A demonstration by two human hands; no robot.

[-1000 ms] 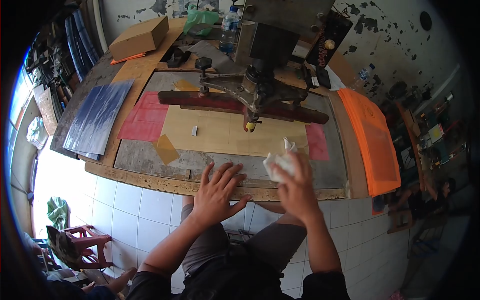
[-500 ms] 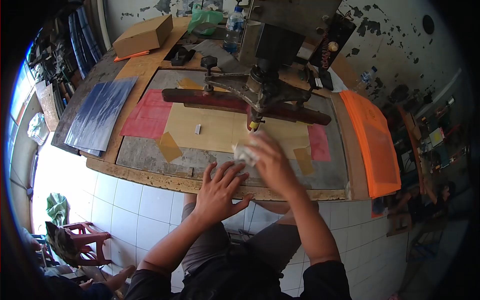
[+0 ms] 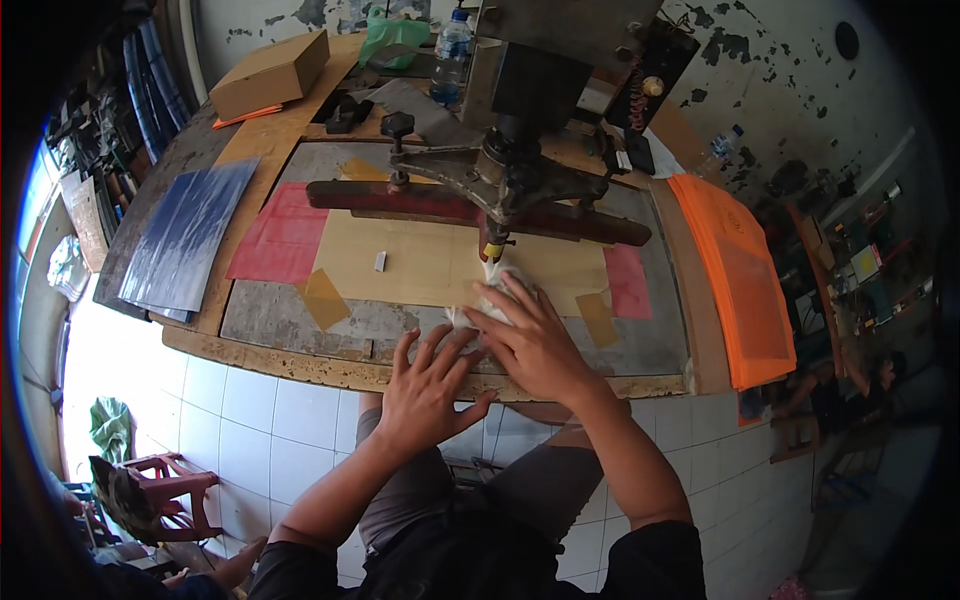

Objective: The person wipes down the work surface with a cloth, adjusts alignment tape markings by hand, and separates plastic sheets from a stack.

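Note:
My right hand [image 3: 535, 345] presses a crumpled white cloth [image 3: 492, 296] against the tan sheet, its fingers bent over it. The cloth lies just in front of the yellow-wrapped tip [image 3: 492, 252] under the press. Beside it, my left hand [image 3: 430, 385] rests on the front edge of the table with fingers spread, holding nothing. A tan sheet [image 3: 400, 255] covers the middle of the grey metal plate [image 3: 270, 318], with a small white piece [image 3: 380, 261] on it. Pink sheets [image 3: 285, 235] and brown tape pieces [image 3: 323, 300] lie at its ends.
A heavy press arm [image 3: 510, 175] with a red crossbar [image 3: 400, 196] spans the plate. Orange bags [image 3: 735, 280] are stacked at the right; dark blue sheets [image 3: 190, 235] lie at the left. Behind are a cardboard box [image 3: 270, 75] and a water bottle [image 3: 452, 55].
My right hand and the cloth have shifted slightly over the sheet, and the hand is no longer blurred. My left hand stays at the table edge. The whole view has moved a little.

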